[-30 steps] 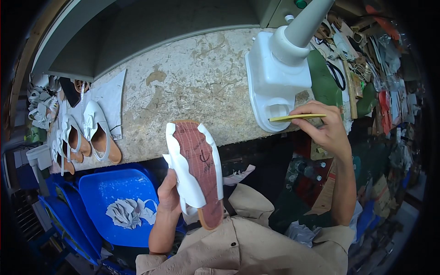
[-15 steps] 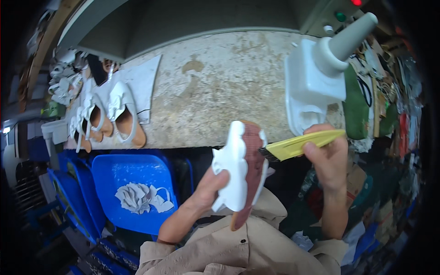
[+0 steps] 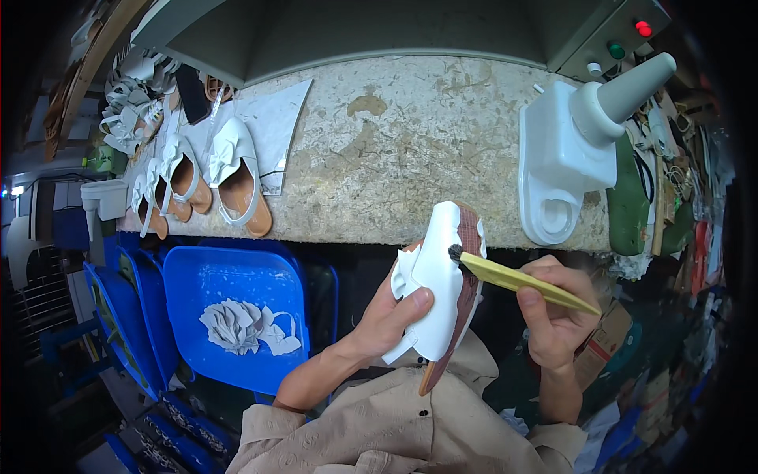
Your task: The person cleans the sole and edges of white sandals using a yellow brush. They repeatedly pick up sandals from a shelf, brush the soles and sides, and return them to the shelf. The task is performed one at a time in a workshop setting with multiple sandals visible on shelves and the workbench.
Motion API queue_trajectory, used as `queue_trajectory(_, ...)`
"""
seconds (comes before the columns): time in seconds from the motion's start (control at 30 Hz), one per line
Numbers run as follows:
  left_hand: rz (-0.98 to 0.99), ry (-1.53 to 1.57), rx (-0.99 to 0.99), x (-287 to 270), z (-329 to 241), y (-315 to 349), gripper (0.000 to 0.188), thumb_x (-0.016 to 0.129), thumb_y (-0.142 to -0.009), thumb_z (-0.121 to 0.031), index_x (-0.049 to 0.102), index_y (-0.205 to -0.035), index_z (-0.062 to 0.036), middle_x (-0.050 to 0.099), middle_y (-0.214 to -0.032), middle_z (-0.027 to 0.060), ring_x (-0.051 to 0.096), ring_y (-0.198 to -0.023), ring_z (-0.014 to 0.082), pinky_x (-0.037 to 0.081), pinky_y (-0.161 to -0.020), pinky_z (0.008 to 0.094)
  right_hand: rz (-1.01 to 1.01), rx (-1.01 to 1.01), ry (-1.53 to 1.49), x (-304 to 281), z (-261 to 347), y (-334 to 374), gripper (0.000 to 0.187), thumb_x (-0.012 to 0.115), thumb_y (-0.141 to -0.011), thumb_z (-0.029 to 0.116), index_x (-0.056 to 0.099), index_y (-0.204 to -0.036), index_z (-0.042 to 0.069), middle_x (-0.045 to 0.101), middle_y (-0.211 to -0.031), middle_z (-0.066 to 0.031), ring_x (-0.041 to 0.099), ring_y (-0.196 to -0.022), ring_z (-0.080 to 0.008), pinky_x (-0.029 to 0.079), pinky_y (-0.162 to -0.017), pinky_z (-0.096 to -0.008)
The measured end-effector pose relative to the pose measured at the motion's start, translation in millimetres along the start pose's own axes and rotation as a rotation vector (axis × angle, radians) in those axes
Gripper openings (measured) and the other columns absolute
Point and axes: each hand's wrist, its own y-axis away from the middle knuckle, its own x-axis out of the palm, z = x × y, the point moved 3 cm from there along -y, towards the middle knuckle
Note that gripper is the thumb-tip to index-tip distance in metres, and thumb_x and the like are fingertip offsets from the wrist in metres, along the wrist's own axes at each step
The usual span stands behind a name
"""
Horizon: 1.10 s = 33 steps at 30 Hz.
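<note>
1. Clock directions are read about the white sandal, which is held in the air in front of the person, just off the near edge of the bench; its toe points to about 12 and its heel to about 6.
2. From 8 to 9 o'clock, the left hand grasps the sandal, thumb pressed on the white upper, most of its fingers hidden behind. The reddish underside is turned toward 3.
3. At 3 o'clock, the right hand grips a yellow-handled brush between thumb and fingers. The handle slants toward 10, its dark bristles at the edge of the upper; whether they press on it cannot be told.
4. Toward 1 or 2 o'clock, a white container with a grey cone-shaped top stands on the bench.
5. Toward 10 o'clock, more white sandals with tan insoles rest on the bench, the nearest partly over a pale sheet.
6. Toward 9 o'clock, below the bench, a blue seat carries a bundle of whitish pieces.
</note>
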Motion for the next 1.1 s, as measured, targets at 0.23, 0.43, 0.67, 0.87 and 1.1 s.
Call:
queue_trajectory(0.23, -0.024, 0.020, 0.013, 6.3, -2.4, -2.5, 0.082, 0.058, -0.094, -0.038, 0.015, -0.153, -0.0018, 0.035, -0.148, 0.0108, 0.033, -0.138, 0.0212, 0.024, -0.115, 0.0382, 0.030, -0.034, 0.010, -2.9, 3.8, 9.8, 0.021, 0.068, -0.082, -0.010, 0.061, -0.101, -0.007, 0.068, -0.081, -0.0167, 0.068, -0.076, -0.0231, 0.056, -0.065, -0.0309)
queue_trajectory(0.43, -0.001, 0.029, 0.054, 5.2, -2.7, -6.0, 0.088, 0.058, -0.090, -0.047, 0.017, -0.152, -0.0015, 0.039, -0.143, 0.0103, 0.038, -0.134, 0.0209, 0.028, -0.113, 0.0374, -0.225, 0.311, -0.017, -1.1, 6.2, 10.7, 0.021, 0.067, -0.086, -0.004, 0.061, -0.106, -0.006, 0.066, -0.097, -0.0091, 0.062, -0.080, -0.0096, 0.050, -0.073, -0.0227)
queue_trajectory(0.67, -0.041, -0.101, 0.217, -10.4, 3.8, -10.9, 0.082, 0.064, -0.088, -0.038, 0.022, -0.149, -0.0011, 0.044, -0.136, 0.0112, 0.044, -0.126, 0.0191, 0.034, -0.108, 0.0376, -0.133, 0.441, -0.065, 4.3, 8.2, 19.7, 0.023, 0.067, -0.086, -0.003, 0.061, -0.108, -0.006, 0.066, -0.094, -0.0090, 0.060, -0.080, -0.0082, 0.048, -0.071, -0.0211)
queue_trajectory(0.87, -0.013, -0.066, 0.244, -7.0, 4.2, -17.0, 0.082, 0.063, -0.088, -0.040, 0.023, -0.149, -0.0017, 0.046, -0.133, 0.0104, 0.045, -0.123, 0.0186, 0.036, -0.106, 0.0375, -0.207, 0.441, -0.169, -1.8, -1.9, 9.0, 0.022, 0.065, -0.088, -0.001, 0.060, -0.109, -0.007, 0.067, -0.093, -0.0105, 0.062, -0.078, -0.0094, 0.050, -0.069, -0.0217)
queue_trajectory(1.1, -0.010, -0.069, 0.234, -5.4, 6.6, -12.6, 0.085, 0.065, -0.086, -0.045, 0.024, -0.148, -0.0022, 0.047, -0.130, 0.0101, 0.046, -0.121, 0.0180, 0.037, -0.104, 0.0364, -0.149, 0.610, -0.450, 4.2, -18.1, 6.8, 0.024, 0.063, -0.089, 0.001, 0.059, -0.111, -0.008, 0.069, -0.095, -0.0145, 0.067, -0.080, -0.0152, 0.055, -0.070, -0.0262)
